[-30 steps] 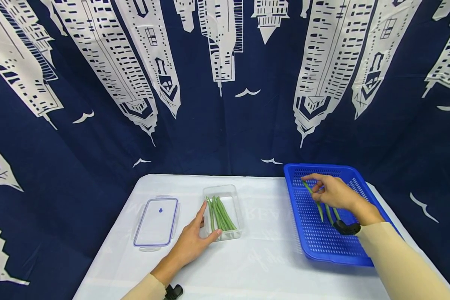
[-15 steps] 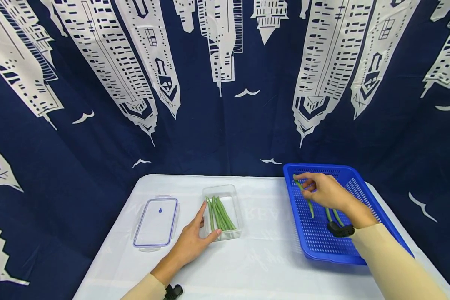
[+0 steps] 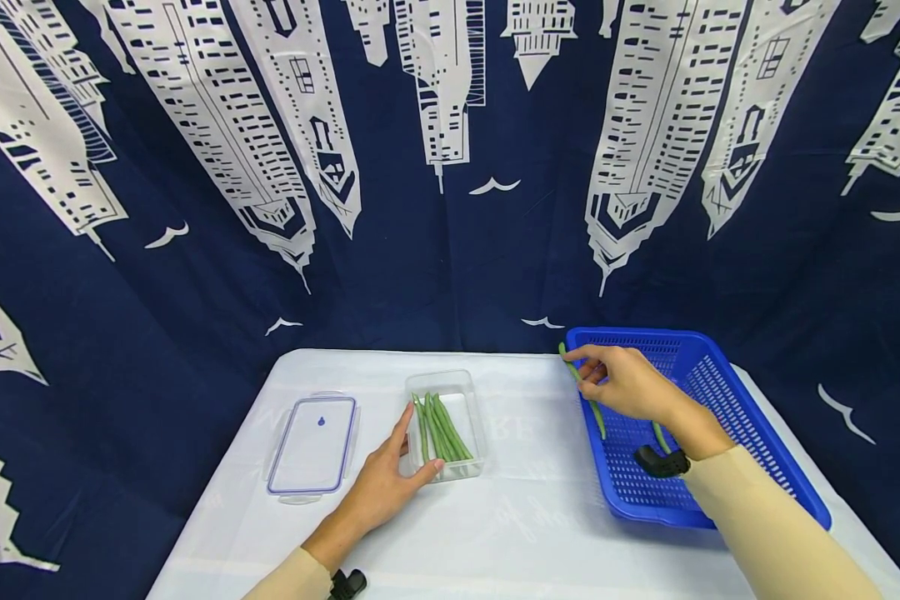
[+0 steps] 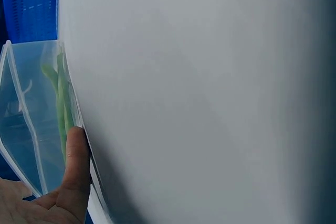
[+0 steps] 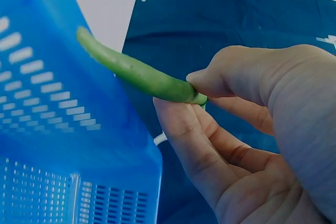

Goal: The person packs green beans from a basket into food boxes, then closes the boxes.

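My right hand pinches a green bean between thumb and fingers, over the left rim of the blue basket. In the right wrist view the bean slants out from the fingertips, up and to the left. My left hand rests against the left front corner of a clear plastic container, thumb at its front and index finger along its left side. Several green beans lie lengthwise inside this container. Another bean in the basket is partly hidden by my right wrist.
A clear lid with a blue seal lies flat left of the container. Everything stands on a white-covered table. Behind the table's far edge hangs a dark blue cloth printed with white buildings and birds.
My right hand has moved left with the bean, from over the basket's middle to its left rim. The left hand and the container have stayed in place.
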